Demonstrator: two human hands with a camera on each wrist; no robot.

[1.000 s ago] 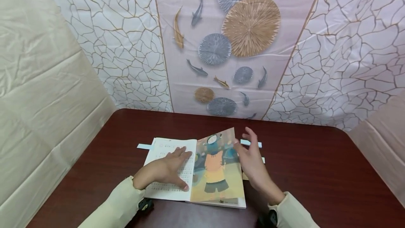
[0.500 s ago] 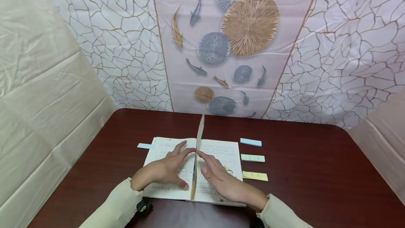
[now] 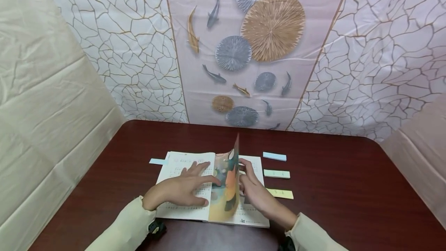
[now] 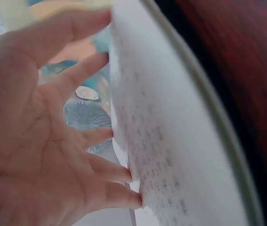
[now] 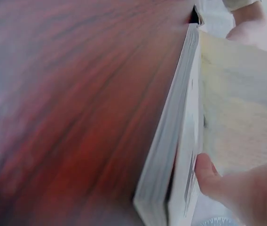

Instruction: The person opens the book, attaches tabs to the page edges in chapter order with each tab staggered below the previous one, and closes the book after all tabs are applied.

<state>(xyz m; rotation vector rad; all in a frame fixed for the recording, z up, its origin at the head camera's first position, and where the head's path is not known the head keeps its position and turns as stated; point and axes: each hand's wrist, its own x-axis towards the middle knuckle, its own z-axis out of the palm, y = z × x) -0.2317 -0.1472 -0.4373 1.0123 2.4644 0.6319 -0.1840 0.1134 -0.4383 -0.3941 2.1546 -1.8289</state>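
Note:
An open book [image 3: 175,213] lies on the table with printed text on its left page. One leaf, its colourful illustration [image 3: 223,200] facing left, stands raised from the spine and leans right. My left hand [image 3: 179,191] rests spread on the left page, its index finger reaching past the spine onto the picture. In the left wrist view those fingertips touch the printed page [image 4: 147,113]. Behind the raised leaf, my right hand [image 3: 258,196] touches its back with loosely bent fingers, partly hidden by it. The right wrist view shows the thumb [image 5: 206,174] close to the lower pages.
Right of the book, a blue sticky note strip [image 3: 274,156], a green one [image 3: 277,174] and a yellow one [image 3: 280,193] lie in a column. Another blue strip [image 3: 158,161] sticks out at the book's left edge. Behind the dark red table [image 3: 334,189] hangs patterned cloth [image 3: 230,18].
The leaf swung from the right up to vertical, then partway back right. My right hand moved left to the spine, then right behind the leaf. My left index finger moved onto the picture.

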